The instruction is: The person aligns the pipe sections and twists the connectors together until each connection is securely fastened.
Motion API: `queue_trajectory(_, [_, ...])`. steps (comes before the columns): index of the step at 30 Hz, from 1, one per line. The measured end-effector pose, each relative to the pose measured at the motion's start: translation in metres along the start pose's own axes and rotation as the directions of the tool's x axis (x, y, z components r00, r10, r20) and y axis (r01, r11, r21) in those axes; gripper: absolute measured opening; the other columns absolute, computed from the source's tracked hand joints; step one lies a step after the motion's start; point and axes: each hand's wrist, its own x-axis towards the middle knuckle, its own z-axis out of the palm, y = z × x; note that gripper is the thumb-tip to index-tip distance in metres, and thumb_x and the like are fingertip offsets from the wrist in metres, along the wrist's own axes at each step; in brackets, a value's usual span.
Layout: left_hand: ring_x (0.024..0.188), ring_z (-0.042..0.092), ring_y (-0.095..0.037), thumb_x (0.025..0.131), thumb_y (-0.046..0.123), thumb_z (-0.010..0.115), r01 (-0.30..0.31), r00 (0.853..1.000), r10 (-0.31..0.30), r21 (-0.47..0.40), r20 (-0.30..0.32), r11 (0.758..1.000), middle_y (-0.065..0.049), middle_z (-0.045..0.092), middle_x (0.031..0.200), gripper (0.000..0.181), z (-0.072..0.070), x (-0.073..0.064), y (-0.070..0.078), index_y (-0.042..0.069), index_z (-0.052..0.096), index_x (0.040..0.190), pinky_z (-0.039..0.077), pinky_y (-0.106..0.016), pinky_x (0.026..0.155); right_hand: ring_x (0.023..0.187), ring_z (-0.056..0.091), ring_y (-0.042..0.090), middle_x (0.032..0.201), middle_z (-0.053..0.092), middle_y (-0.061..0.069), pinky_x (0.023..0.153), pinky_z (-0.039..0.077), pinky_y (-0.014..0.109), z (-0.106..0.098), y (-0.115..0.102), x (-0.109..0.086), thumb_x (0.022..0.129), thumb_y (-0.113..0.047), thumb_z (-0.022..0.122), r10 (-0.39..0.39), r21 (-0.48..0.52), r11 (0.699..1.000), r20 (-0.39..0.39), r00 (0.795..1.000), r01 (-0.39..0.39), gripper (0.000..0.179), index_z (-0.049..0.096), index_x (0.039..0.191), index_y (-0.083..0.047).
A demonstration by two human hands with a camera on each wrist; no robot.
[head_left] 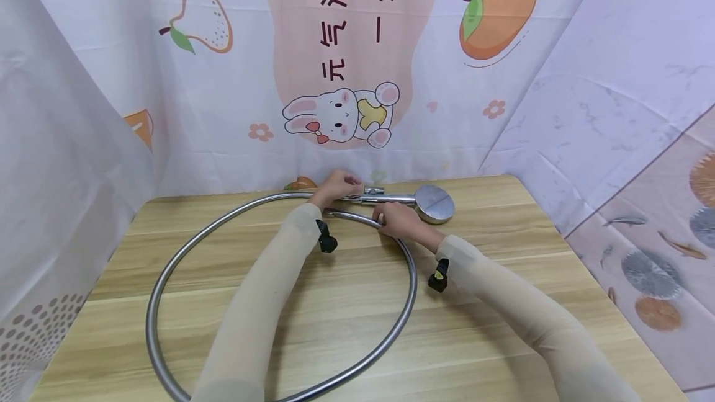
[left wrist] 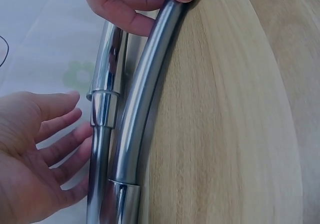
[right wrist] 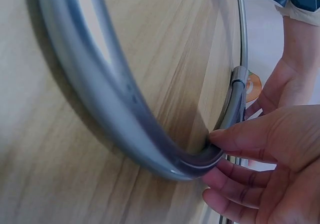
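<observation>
A chrome shower head [head_left: 434, 203] lies near the table's back edge, its handle [left wrist: 106, 58] pointing left. A metal shower hose [head_left: 156, 290] joins the handle's end at a chrome collar [left wrist: 103, 108] and loops widely over the table. My left hand [head_left: 337, 186] is beside that joint, fingers loosely spread and fingertips right at the collar in the left wrist view. With thumb and fingers, my right hand [head_left: 399, 219] pinches the hose a little way from its other end, where a chrome nut [left wrist: 125, 199] sits. The handle and this hose end run side by side.
A small chrome piece [head_left: 373, 190] shows just behind the handle. The wood-grain table [head_left: 475, 340] meets a printed curtain [head_left: 223, 110] at the back, with more patterned cloth on both sides.
</observation>
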Motion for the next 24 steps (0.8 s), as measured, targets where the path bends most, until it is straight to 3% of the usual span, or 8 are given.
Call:
queue_trajectory(6, [0.113,0.061,-0.03,0.097,0.014,0.067,0.014,1.0,-0.014,0.014,-0.014,1.0,-0.019,0.067,0.127,0.031,0.006,0.007,0.0,-0.002,0.07,0.123,0.051,-0.041,0.099,0.073,0.062,0.013,0.086,0.073,0.002,0.062,0.048,0.028,-0.003,0.0,-0.006,0.091,-0.012,0.075,0.001,0.005,1.0,0.011,1.0,-0.001,0.019,0.074,0.109,-0.013])
queue_trajectory(19, [0.109,0.061,-0.028,0.099,0.013,0.064,0.07,0.997,-0.071,0.13,0.002,0.989,-0.017,0.067,0.126,0.027,0.018,0.016,0.011,-0.001,0.072,0.12,0.051,-0.039,0.098,0.073,0.063,0.013,0.085,0.072,0.001,0.064,0.048,0.029,-0.001,0.001,-0.004,0.09,-0.012,0.076,0.019,0.007,1.0,0.036,0.999,-0.019,0.016,0.074,0.106,-0.014])
queue_trajectory(24, [0.098,0.06,-0.023,0.099,0.014,0.065,0.079,0.997,-0.076,0.187,-0.025,0.979,-0.015,0.07,0.121,0.025,0.022,0.016,0.014,0.0,0.074,0.118,0.05,-0.032,0.084,0.075,0.063,0.015,0.086,0.072,0.001,0.064,0.049,0.031,-0.004,-0.002,-0.002,0.089,-0.014,0.077,0.043,-0.003,0.999,0.04,0.998,-0.043,0.017,0.074,0.106,-0.014])
